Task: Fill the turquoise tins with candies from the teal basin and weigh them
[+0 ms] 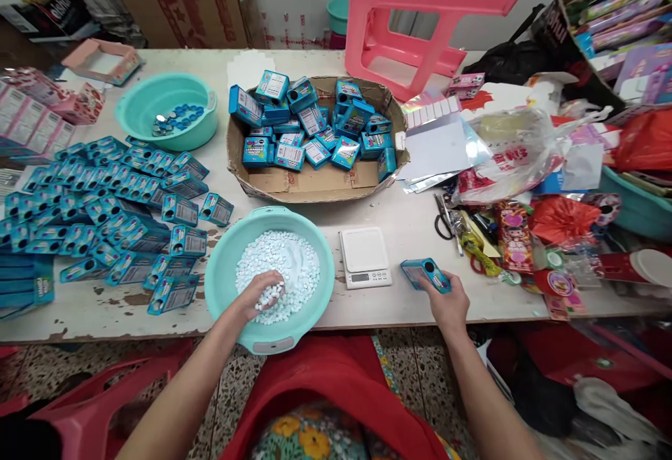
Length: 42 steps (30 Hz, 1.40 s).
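Observation:
My left hand is cupped around some small white pellets, low over the teal basin. More white pellets cover the basin's bottom. My right hand grips a small blue box by its right end, at the table's front edge; a dark round hole shows in the box. Between the basin and that box lies a white scale with nothing on its plate. Behind them stands a cut-down carton with several blue boxes lying jumbled in it.
At the left are rows of blue boxes and a teal basin with blue round pieces. Black scissors, plastic bags and packaging crowd the right. A pink stool stands at the back.

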Motion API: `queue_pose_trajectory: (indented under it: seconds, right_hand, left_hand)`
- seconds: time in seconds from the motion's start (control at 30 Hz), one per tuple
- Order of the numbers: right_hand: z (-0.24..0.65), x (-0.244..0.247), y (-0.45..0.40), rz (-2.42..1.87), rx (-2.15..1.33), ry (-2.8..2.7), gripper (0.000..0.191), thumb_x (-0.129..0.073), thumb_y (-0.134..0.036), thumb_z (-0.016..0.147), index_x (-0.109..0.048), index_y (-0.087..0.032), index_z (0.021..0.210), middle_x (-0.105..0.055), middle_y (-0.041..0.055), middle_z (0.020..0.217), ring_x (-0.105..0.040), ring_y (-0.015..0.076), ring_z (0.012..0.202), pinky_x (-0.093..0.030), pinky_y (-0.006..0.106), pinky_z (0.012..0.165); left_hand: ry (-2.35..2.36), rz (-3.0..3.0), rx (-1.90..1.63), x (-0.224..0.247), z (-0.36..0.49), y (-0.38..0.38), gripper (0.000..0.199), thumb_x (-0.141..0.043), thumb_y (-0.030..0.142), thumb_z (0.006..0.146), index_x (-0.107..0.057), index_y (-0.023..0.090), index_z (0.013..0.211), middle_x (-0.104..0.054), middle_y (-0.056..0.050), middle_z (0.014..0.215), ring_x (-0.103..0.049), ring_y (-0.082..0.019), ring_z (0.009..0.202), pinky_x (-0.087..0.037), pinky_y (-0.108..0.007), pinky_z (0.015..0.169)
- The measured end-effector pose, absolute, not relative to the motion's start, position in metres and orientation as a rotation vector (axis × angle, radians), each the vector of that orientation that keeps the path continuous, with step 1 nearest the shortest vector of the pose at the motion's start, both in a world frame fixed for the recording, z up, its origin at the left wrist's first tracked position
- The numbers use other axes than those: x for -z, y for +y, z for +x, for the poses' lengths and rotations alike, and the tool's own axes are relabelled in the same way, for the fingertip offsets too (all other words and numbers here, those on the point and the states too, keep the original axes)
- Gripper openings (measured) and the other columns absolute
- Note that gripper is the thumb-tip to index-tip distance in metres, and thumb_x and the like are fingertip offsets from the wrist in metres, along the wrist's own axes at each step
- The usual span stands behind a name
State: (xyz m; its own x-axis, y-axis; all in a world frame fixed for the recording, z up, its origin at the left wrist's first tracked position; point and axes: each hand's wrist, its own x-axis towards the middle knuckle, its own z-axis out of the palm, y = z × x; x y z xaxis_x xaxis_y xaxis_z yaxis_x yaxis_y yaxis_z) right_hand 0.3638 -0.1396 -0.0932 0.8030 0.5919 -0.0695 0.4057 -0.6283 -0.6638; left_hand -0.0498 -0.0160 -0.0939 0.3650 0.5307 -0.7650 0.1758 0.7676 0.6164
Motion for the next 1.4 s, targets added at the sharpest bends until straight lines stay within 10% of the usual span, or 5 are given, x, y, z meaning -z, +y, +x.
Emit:
queue_pose_trajectory:
  seconds: [0.17,0.3,0.67,1.4]
  right_hand:
    - [0.303,0.032,-0.106,-1.988,-0.352,-0.829,0.057,-0.079,-0.049,0.054,-0.059,-0.016,0.097,-0.061,0.0021,0.083,-0.056,0.0175,0.072,-0.046,0.033,0.071]
    - [0.231,-0.002,-0.079,-1.732,-0.622,-1.143,0.041,-0.075,-0.042,0.066,-0.059,-0.02,0.097,-0.063,0.0022,0.087,-0.059,0.0182,0.076,-0.048,0.031,0.07]
    - [0.134,0.031,-0.062,-1.586,-0.699,-1.819,0.033,-0.073,-0.031,0.071,-0.06,-0.022,0.1,-0.062,0.005,0.09,-0.056,0.0239,0.086,-0.044,0.035,0.074]
    - [0.118,0.022,-0.048,-1.604,-0.751,-1.832,0.032,-0.075,-0.026,0.068,-0.06,-0.023,0.097,-0.062,0.0033,0.089,-0.056,0.0234,0.087,-0.043,0.034,0.076]
  left_hand:
    - [1.128,0.117,-0.611,0.092,-0.037,-0.004,0.026,-0.057,0.04,0.075,-0.054,0.016,0.085,-0.064,-0.007,0.081,-0.062,-0.015,0.061,-0.04,-0.019,0.038]
    - [1.092,0.025,-0.722,0.077,-0.021,0.002,0.021,-0.06,0.035,0.073,-0.048,0.018,0.074,-0.052,0.002,0.059,-0.047,-0.008,0.04,-0.023,-0.014,0.03]
    - [0.932,0.453,-1.372,0.001,0.004,-0.011,0.014,-0.06,0.029,0.074,-0.058,0.015,0.072,-0.06,-0.001,0.069,-0.064,-0.017,0.07,-0.05,-0.028,0.065]
    - [1.222,0.587,-1.396,0.0,0.003,-0.007,0.023,-0.061,0.039,0.078,-0.06,0.016,0.078,-0.055,0.002,0.058,-0.056,-0.011,0.056,-0.044,-0.024,0.062]
